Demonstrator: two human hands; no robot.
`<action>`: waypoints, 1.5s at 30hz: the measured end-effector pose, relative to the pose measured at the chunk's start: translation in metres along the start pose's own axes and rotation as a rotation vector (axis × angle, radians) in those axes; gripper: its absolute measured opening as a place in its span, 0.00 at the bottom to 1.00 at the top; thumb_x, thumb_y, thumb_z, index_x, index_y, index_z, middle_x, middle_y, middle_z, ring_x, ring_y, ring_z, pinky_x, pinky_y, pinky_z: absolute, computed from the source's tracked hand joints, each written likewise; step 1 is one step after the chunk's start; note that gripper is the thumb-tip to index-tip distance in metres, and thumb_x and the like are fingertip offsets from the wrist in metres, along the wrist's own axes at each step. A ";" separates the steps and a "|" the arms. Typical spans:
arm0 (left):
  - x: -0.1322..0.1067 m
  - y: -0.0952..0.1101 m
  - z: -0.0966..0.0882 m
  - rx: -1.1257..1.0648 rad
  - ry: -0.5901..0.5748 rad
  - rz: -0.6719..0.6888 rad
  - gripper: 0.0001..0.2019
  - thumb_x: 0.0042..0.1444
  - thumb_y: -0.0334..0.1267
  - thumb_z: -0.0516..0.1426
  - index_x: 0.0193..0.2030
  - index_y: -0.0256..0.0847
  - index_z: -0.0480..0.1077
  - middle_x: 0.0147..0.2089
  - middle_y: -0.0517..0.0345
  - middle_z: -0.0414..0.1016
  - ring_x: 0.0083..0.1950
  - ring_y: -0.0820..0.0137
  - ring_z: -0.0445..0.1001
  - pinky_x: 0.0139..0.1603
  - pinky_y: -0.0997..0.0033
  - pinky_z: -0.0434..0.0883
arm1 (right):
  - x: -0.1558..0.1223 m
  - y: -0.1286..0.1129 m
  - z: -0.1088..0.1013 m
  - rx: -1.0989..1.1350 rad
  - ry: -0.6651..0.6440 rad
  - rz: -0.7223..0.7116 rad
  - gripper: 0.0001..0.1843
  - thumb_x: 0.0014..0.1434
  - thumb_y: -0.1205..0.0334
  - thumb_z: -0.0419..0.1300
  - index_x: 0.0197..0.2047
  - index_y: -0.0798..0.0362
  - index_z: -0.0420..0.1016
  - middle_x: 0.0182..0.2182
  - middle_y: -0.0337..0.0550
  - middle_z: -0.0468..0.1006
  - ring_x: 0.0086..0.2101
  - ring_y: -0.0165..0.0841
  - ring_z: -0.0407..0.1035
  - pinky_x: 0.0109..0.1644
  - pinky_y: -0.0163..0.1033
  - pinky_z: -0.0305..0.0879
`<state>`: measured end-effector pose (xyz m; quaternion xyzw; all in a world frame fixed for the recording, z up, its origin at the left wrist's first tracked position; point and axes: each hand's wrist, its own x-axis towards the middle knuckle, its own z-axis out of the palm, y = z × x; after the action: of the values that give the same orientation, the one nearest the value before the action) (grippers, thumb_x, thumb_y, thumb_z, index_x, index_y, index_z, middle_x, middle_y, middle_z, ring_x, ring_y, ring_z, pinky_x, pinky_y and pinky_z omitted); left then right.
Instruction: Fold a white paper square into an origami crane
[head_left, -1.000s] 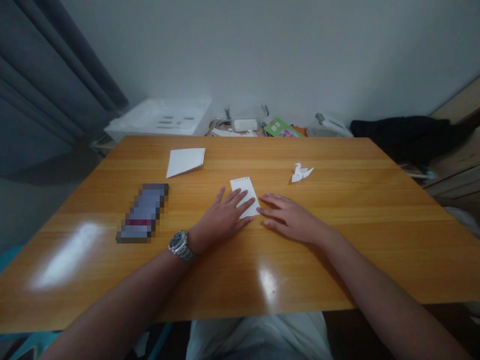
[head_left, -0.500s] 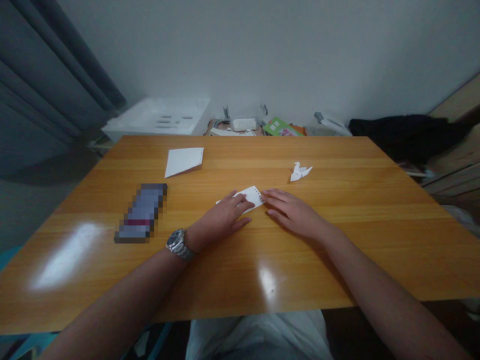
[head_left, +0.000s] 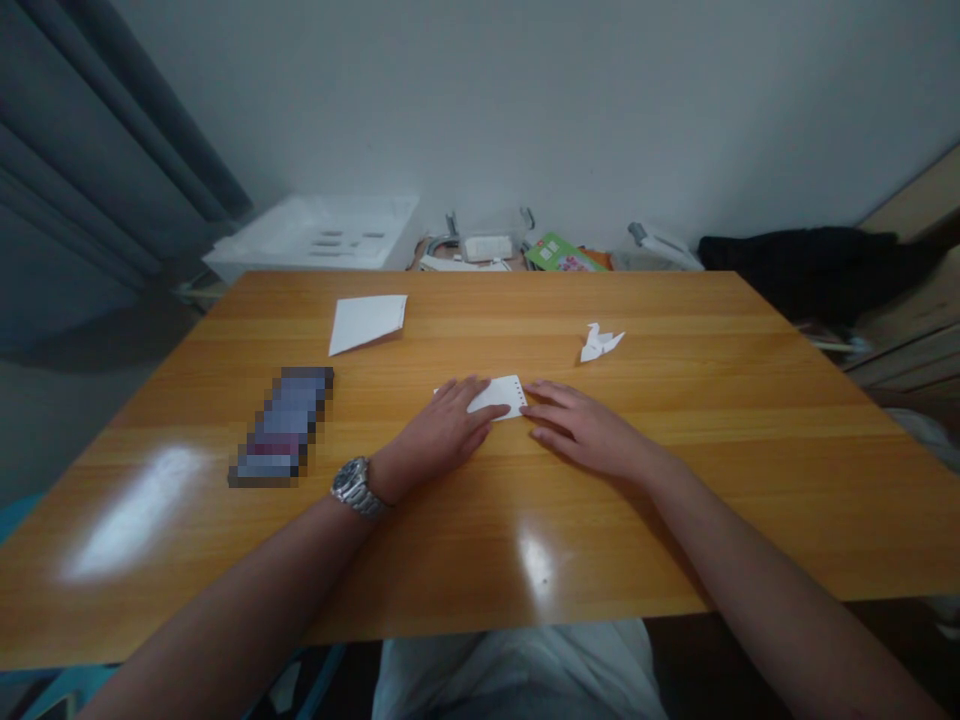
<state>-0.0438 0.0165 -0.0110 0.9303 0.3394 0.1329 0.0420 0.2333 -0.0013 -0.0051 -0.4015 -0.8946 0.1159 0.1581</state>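
A small white sheet of paper (head_left: 501,396) lies flat on the wooden table between my hands, with a row of punched holes along its right edge. My left hand (head_left: 448,425), a metal watch on its wrist, rests over the left part of the sheet with its fingers spread and covers that part. At the holed edge, my right hand (head_left: 583,425) has its fingers stretched out, the tips touching or very close to the paper. Beyond my right hand stands a folded white paper bird (head_left: 600,343).
A larger white folded paper (head_left: 367,322) lies at the back left of the table (head_left: 465,550). Nearer on the left is a pixelated phone-like device (head_left: 283,425). Behind the table are a white foam tray (head_left: 352,220), a green booklet (head_left: 559,253) and dark cloth (head_left: 810,265).
The small sheet has turned slightly, so its holed edge stands straighter. My left hand's fingers have shifted across the paper, and my right hand has barely moved.
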 end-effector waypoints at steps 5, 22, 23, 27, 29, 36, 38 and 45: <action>0.001 -0.006 0.002 -0.031 -0.028 0.017 0.19 0.72 0.39 0.50 0.66 0.44 0.68 0.72 0.44 0.60 0.73 0.52 0.58 0.73 0.43 0.59 | 0.001 0.001 0.000 0.013 -0.003 0.006 0.20 0.71 0.56 0.55 0.62 0.54 0.75 0.68 0.57 0.66 0.67 0.45 0.60 0.70 0.55 0.60; 0.003 -0.001 -0.005 -0.007 -0.032 -0.010 0.23 0.70 0.47 0.54 0.68 0.42 0.66 0.69 0.46 0.67 0.68 0.56 0.66 0.69 0.51 0.64 | 0.002 0.007 0.006 0.010 0.039 -0.072 0.20 0.70 0.57 0.56 0.62 0.52 0.74 0.62 0.55 0.74 0.64 0.47 0.65 0.68 0.59 0.63; 0.004 -0.001 -0.004 -0.017 -0.037 -0.011 0.23 0.70 0.48 0.54 0.68 0.42 0.66 0.68 0.46 0.68 0.67 0.56 0.68 0.68 0.52 0.66 | 0.002 0.007 0.006 0.009 0.042 -0.072 0.20 0.70 0.57 0.56 0.62 0.52 0.74 0.61 0.56 0.74 0.64 0.47 0.65 0.68 0.59 0.63; 0.006 -0.002 -0.003 -0.053 -0.032 -0.014 0.22 0.69 0.49 0.55 0.64 0.41 0.68 0.65 0.46 0.70 0.64 0.57 0.70 0.65 0.55 0.68 | 0.003 0.005 0.006 0.035 0.058 -0.086 0.19 0.70 0.57 0.57 0.61 0.51 0.75 0.60 0.56 0.75 0.63 0.47 0.66 0.66 0.59 0.65; 0.007 -0.002 -0.004 -0.060 -0.018 -0.016 0.21 0.68 0.49 0.56 0.62 0.40 0.69 0.63 0.47 0.72 0.62 0.57 0.71 0.65 0.55 0.68 | 0.003 0.003 0.006 0.054 0.058 -0.092 0.18 0.70 0.58 0.57 0.61 0.50 0.75 0.60 0.56 0.74 0.62 0.47 0.66 0.66 0.59 0.66; 0.007 -0.003 -0.006 -0.084 -0.013 0.022 0.16 0.68 0.45 0.57 0.58 0.43 0.71 0.59 0.49 0.74 0.59 0.57 0.72 0.62 0.54 0.69 | 0.004 0.004 0.006 0.094 0.050 -0.043 0.18 0.69 0.60 0.58 0.60 0.50 0.76 0.60 0.55 0.74 0.58 0.44 0.70 0.63 0.55 0.69; 0.007 -0.003 -0.007 -0.106 -0.015 0.037 0.15 0.68 0.46 0.58 0.57 0.43 0.72 0.60 0.49 0.73 0.60 0.57 0.72 0.61 0.54 0.69 | 0.004 0.006 0.007 0.104 0.067 -0.005 0.17 0.69 0.60 0.58 0.59 0.50 0.77 0.59 0.54 0.74 0.57 0.44 0.71 0.63 0.55 0.70; 0.007 0.000 -0.005 -0.211 -0.019 0.068 0.12 0.65 0.44 0.61 0.49 0.40 0.72 0.58 0.48 0.73 0.60 0.59 0.72 0.62 0.56 0.70 | 0.002 0.010 0.010 0.108 0.074 0.018 0.17 0.69 0.60 0.59 0.59 0.50 0.78 0.60 0.54 0.74 0.59 0.43 0.69 0.64 0.54 0.68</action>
<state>-0.0400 0.0212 -0.0049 0.9328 0.2916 0.1604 0.1384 0.2352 0.0060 -0.0170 -0.4042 -0.8770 0.1506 0.2114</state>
